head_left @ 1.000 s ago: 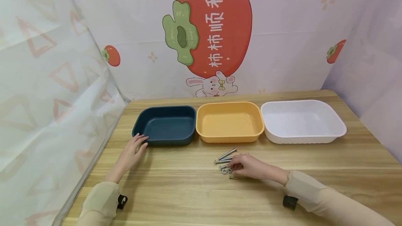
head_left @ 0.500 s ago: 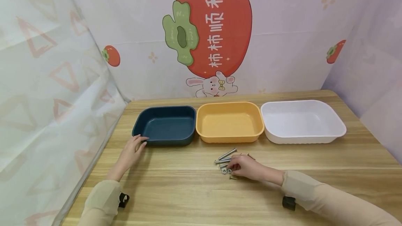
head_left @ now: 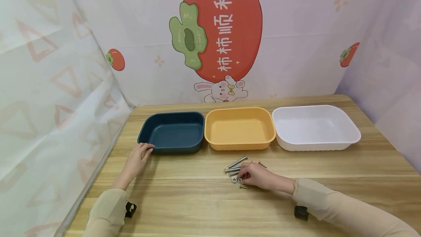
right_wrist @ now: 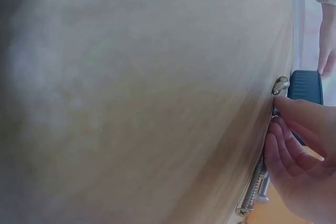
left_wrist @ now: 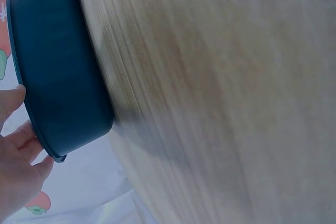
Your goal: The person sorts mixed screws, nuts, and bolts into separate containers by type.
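My left hand holds the front left corner of a dark blue tray, fingers over the rim and thumb outside. In the left wrist view, fingertips lie along its rim. My right hand reaches down to the table among loose hardware, thumb and fingertips pinching at a small hex nut. Another nut lies just left of it. Several long bolts are grouped beyond the fingers. A small screw sits nearer me; in the right wrist view a screw lies beside the curled fingers.
A yellow tray and a white tray stand in a row to the right of the blue one, along the back of the wooden table. Another thin screw lies beyond my right hand. A printed curtain hangs behind.
My right hand has shifted very slightly left and its fingers have drawn in at the nut. A thin screw beyond it now shows. My left hand stays at the blue tray's rim.
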Available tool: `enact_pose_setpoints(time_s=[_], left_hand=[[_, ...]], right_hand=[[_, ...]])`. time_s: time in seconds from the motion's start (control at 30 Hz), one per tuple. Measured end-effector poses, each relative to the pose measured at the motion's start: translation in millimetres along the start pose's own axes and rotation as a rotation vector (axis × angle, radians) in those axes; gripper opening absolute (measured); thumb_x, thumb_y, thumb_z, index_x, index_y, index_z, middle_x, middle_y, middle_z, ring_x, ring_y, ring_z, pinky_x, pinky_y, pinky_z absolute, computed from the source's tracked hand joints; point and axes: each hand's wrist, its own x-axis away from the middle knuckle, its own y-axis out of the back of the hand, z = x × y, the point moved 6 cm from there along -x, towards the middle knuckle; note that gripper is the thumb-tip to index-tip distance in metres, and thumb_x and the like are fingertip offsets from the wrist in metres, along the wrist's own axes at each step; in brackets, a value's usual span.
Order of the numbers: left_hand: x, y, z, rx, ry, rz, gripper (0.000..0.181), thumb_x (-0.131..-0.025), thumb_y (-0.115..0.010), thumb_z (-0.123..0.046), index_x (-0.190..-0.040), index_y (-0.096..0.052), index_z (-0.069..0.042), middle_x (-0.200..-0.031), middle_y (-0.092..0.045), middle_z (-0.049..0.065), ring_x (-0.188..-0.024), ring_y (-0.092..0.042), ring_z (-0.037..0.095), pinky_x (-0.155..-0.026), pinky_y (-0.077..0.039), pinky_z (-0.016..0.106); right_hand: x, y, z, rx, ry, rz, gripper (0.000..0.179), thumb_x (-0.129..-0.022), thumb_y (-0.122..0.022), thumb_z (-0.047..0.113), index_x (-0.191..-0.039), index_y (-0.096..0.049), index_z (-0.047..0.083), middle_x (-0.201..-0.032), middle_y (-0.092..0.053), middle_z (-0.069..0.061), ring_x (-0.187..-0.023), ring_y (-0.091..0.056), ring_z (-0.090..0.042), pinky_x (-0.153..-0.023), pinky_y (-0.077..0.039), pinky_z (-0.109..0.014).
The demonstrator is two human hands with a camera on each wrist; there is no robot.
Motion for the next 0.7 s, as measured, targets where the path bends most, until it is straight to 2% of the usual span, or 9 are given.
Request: enact_pose_setpoints(time_s=[0.4, 0.7], left_hand=[[1.1, -1.4, 2.5, 0.004, 0.027, 0.007, 0.011, -0.081, -0.058, 0.004, -0.091, -0.062, 0.001, -0.085, -0.056, 0.015, -0.082, -0.053, 0.033, -0.073, -0.041, 0.048], [1.3, -2.7, 3.8, 0.011, 0.059, 0.032, 0.010, -0.083, -0.056, 0.001, -0.092, -0.061, 0.000, -0.086, -0.056, 0.014, -0.083, -0.052, 0.032, -0.074, -0.040, 0.047]], right_hand=[[-1.9, 2.4, 4.2, -0.026, -0.007, -0.001, 0.009, -0.074, -0.068, 0.005, -0.083, -0.068, 0.005, -0.078, -0.059, 0.003, -0.068, -0.051, -0.001, -0.060, -0.045, -0.016], [-13.7, 5.8, 10.3, -0.070, -0.035, -0.030, 0.012, -0.076, -0.068, 0.007, -0.087, -0.068, 0.003, -0.082, -0.063, 0.001, -0.071, -0.054, -0.001, -0.062, -0.046, -0.017]])
